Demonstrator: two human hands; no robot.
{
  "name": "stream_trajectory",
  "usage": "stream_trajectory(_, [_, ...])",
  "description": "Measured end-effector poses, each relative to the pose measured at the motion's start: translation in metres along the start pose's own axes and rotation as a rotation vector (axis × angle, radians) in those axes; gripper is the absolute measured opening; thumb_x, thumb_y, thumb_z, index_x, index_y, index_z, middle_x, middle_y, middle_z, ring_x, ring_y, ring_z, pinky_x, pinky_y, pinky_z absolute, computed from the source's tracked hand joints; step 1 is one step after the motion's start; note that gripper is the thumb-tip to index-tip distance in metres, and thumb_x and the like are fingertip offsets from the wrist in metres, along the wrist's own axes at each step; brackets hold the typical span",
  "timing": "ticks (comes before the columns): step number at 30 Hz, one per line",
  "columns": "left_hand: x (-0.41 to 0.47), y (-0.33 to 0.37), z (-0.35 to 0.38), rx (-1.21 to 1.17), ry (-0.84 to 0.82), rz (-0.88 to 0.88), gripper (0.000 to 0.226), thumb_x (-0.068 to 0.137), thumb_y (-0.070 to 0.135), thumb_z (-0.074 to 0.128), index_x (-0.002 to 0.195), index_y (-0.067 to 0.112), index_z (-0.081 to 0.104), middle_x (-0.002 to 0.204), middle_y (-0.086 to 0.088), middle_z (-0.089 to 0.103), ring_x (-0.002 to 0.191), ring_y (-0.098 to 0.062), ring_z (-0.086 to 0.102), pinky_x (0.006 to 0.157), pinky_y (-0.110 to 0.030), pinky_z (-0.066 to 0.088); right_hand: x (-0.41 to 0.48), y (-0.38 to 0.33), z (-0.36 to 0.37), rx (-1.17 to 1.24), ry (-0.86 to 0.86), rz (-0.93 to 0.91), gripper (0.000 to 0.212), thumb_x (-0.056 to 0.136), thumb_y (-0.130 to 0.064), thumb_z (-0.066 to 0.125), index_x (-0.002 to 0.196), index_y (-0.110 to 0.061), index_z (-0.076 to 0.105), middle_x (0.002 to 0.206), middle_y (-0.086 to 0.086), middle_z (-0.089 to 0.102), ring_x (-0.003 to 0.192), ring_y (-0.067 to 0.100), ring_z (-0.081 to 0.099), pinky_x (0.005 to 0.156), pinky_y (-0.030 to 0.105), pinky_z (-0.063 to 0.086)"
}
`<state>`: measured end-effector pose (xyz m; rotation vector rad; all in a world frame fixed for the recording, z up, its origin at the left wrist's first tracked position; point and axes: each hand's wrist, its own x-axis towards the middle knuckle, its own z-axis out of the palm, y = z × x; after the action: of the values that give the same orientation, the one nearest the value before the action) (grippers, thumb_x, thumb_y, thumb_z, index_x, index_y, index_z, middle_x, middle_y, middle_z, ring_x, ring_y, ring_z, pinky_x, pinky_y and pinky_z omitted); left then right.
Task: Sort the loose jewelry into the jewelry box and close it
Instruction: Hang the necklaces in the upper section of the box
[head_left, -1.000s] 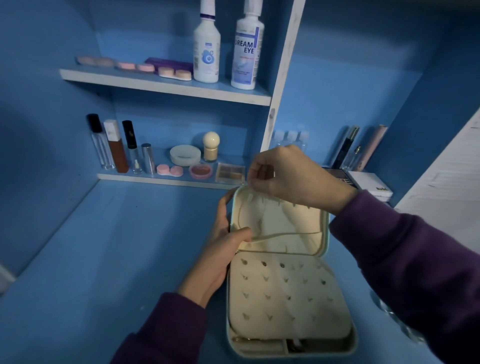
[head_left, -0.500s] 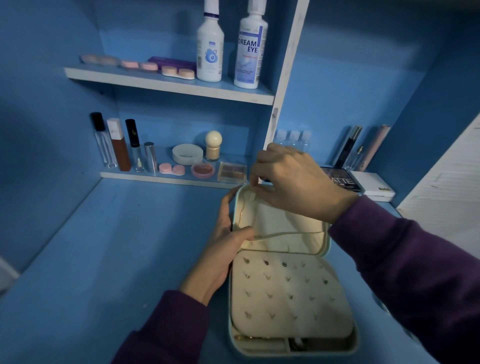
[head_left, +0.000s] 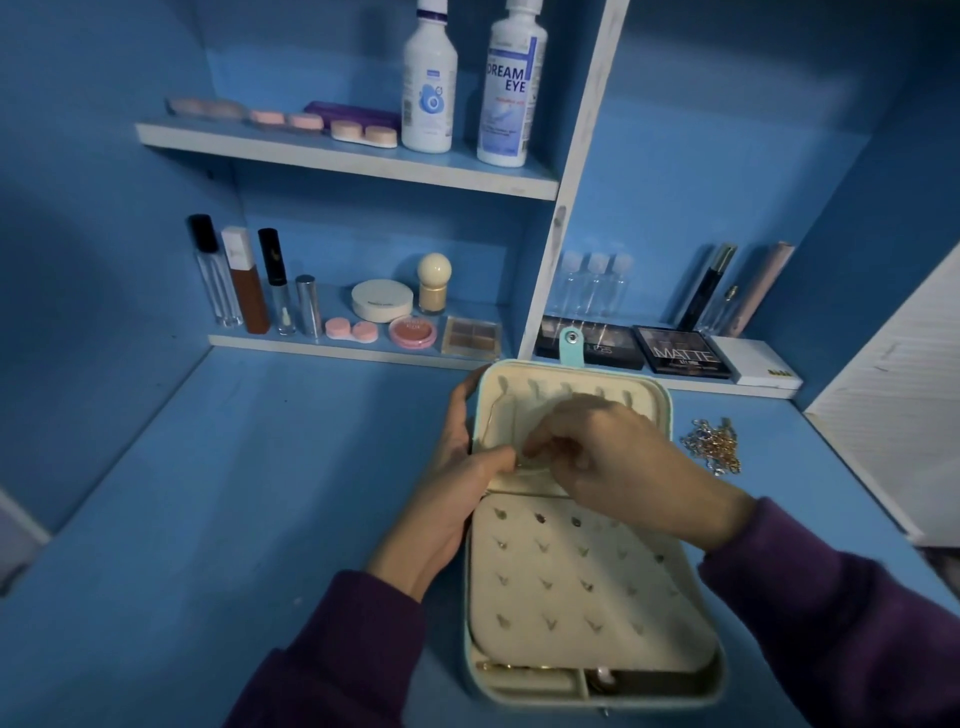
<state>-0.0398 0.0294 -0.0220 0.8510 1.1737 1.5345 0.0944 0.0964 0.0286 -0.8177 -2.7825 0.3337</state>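
The jewelry box (head_left: 592, 696) sits open on the blue counter (head_left: 260, 493), its lid (head_left: 652, 400) standing upright at the far side. The lid's cream lining has a row of hooks along the top and a pocket (head_left: 524, 480) along the bottom. A thin chain (head_left: 491, 415) runs from the leftmost hook down toward that pocket. The left hand (head_left: 452, 499) grips the lid's left edge, thumb pressed on the pocket rim. The right hand (head_left: 613, 467), fingers curled, pinches the chain's lower end at the rim, though blur hides the detail. A cream earring panel (head_left: 582, 587) dotted with small studs covers most of the base. The front compartments (head_left: 649, 678) hold gold pieces. A heap of loose chains (head_left: 714, 447) lies on the counter just right of the lid.
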Motion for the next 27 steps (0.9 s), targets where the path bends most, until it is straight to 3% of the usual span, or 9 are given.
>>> stream_trajectory(3, [0.0002,-0.0004,0.0000,0.005,-0.006,0.010,0.074,0.082,-0.019,0.047,0.125,0.041,0.046,0.099,0.003,0.068,0.079,-0.005,0.067,0.067,-0.022,0.055,-0.0035,-0.0028,0.0061,0.116,-0.027,0.030,0.037,0.074,0.000,0.053,0.098,-0.022,0.070,0.081,-0.016,0.050,0.088,0.007,0.044,0.078,0.019,0.037])
stream_trajectory(7, [0.0011,-0.0010,-0.0006,-0.003,-0.010,0.012,0.075,0.081,-0.020,0.045,0.128,0.039,0.046,0.098,0.006,0.069,0.082,-0.006,0.068,0.067,-0.023,0.056,-0.0046,-0.0010,0.0058,0.152,-0.083,0.042,0.043,0.074,0.003,0.051,0.105,-0.021,0.069,0.087,-0.008,0.051,0.095,0.010,0.043,0.084,0.019,0.034])
stream_trajectory(12, [0.0014,-0.0013,-0.0017,0.033,-0.021,0.028,0.075,0.082,-0.019,0.044,0.128,0.041,0.046,0.102,0.002,0.068,0.082,-0.007,0.066,0.066,-0.023,0.052,-0.0027,0.0004,0.0076,0.253,0.015,0.094,0.052,0.072,0.008,0.049,0.112,-0.022,0.061,0.080,-0.006,0.053,0.080,0.000,0.044,0.071,0.012,0.034])
stream_trajectory(17, [0.0009,-0.0013,-0.0011,0.030,-0.017,0.029,0.075,0.081,-0.019,0.046,0.127,0.040,0.046,0.101,0.003,0.068,0.084,-0.006,0.067,0.068,-0.021,0.053,-0.0023,0.0005,0.0073,0.187,-0.005,0.041,0.047,0.071,0.006,0.048,0.103,-0.021,0.068,0.080,-0.007,0.050,0.079,0.005,0.045,0.070,0.018,0.036])
stream_trajectory(21, [0.0006,-0.0002,-0.0007,0.012,-0.017,0.026,0.075,0.081,-0.019,0.045,0.125,0.042,0.047,0.102,0.002,0.068,0.083,-0.006,0.067,0.065,-0.021,0.052,-0.0044,-0.0014,0.0016,0.077,0.008,-0.023,0.066,0.071,0.003,0.046,0.127,-0.031,0.052,0.082,-0.014,0.041,0.072,0.005,0.041,0.066,0.028,0.043])
stream_trajectory(24, [0.0002,0.0002,-0.0007,0.003,-0.021,0.011,0.075,0.081,-0.017,0.047,0.122,0.047,0.047,0.107,0.001,0.065,0.083,-0.005,0.067,0.064,-0.020,0.052,-0.0037,-0.0026,0.0022,-0.140,-0.002,-0.065,0.071,0.075,0.000,0.046,0.137,-0.035,0.043,0.089,-0.012,0.037,0.078,0.008,0.035,0.061,0.028,0.036])
stream_trajectory(27, [0.0007,-0.0002,-0.0011,-0.001,-0.022,0.004,0.076,0.080,-0.018,0.047,0.124,0.045,0.047,0.103,0.001,0.066,0.082,-0.006,0.067,0.066,-0.022,0.053,-0.0046,-0.0005,0.0041,-0.189,0.028,-0.111,0.063,0.072,-0.006,0.039,0.127,-0.032,0.054,0.085,-0.011,0.037,0.075,0.010,0.036,0.056,0.023,0.030])
